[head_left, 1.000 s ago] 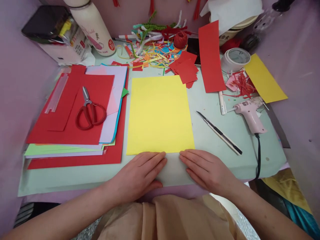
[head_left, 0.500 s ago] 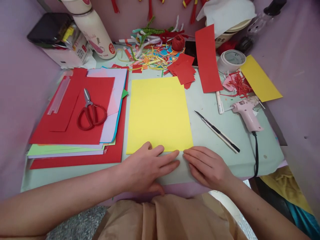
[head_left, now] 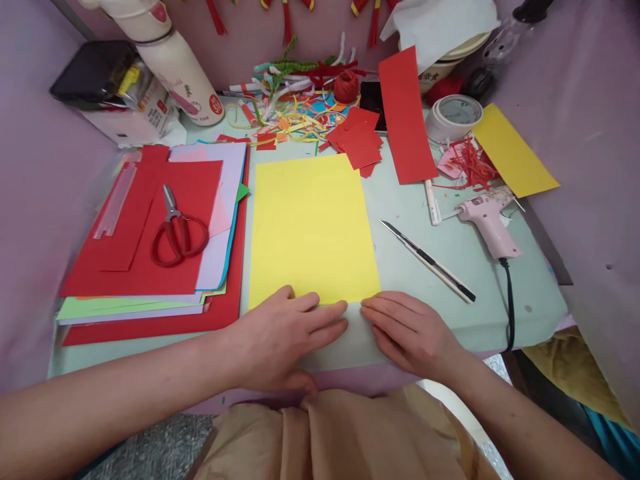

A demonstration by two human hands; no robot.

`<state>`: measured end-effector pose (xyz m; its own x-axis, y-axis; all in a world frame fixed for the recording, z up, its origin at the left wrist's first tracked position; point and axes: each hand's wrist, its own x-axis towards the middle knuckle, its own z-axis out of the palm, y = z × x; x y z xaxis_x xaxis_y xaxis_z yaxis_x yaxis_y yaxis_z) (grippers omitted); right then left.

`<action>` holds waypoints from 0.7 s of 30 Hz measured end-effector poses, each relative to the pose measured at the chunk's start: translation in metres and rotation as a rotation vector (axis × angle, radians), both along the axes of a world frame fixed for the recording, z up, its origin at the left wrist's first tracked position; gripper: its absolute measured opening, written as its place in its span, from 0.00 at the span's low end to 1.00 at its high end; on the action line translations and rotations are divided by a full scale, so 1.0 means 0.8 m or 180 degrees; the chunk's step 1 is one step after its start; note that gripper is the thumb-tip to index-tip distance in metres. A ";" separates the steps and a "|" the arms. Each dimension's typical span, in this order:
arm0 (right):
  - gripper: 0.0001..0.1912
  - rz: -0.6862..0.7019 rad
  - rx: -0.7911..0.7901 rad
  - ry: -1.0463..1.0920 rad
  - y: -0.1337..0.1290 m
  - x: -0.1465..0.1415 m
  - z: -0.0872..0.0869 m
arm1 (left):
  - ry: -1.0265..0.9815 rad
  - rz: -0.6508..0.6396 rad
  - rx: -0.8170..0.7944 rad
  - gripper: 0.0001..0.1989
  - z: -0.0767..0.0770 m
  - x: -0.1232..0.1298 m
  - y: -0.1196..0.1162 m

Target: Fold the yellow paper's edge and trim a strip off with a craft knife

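Set up as a small papercraft workshop corner, boxed in by mauve walls (head_left: 575, 153) and stocked with stacked colored card (head_left: 107, 280), red-handled scissors (head_left: 173, 213), a craft knife (head_left: 427, 261), a pink glue gun (head_left: 493, 230), paper scraps (head_left: 307, 127) and pipe cleaners (head_left: 295, 67), backed by red tassels (head_left: 287, 25)

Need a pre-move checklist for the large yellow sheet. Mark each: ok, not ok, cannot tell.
1. Large yellow sheet lying flat: ok.
2. Left hand at its near edge: ok.
3. Right hand at its near right corner: ok.
4. Far right corner uncovered: not ok, red scraps overlap it.
5. Craft knife off the sheet: ok, lies to the right.
6. Glue gun switched off: cannot tell.
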<state>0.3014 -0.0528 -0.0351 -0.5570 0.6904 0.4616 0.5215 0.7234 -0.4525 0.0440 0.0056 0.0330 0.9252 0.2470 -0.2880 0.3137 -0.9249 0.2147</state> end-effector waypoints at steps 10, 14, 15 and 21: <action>0.21 -0.0056 -0.0014 0.0038 -0.001 0.000 -0.001 | 0.0053 0.0216 -0.0041 0.39 0.003 -0.032 -0.011; 0.21 -0.0054 -0.0009 0.0019 -0.001 0.000 -0.001 | 0.0095 0.0344 0.0034 0.39 0.004 -0.043 -0.017; 0.21 -0.0055 -0.0011 0.0015 -0.001 0.001 0.000 | 0.0099 0.0354 0.0054 0.39 0.004 -0.046 -0.018; 0.21 -0.0069 -0.0019 0.0026 -0.001 0.000 -0.001 | 0.0090 0.0523 0.0112 0.40 0.004 -0.062 -0.026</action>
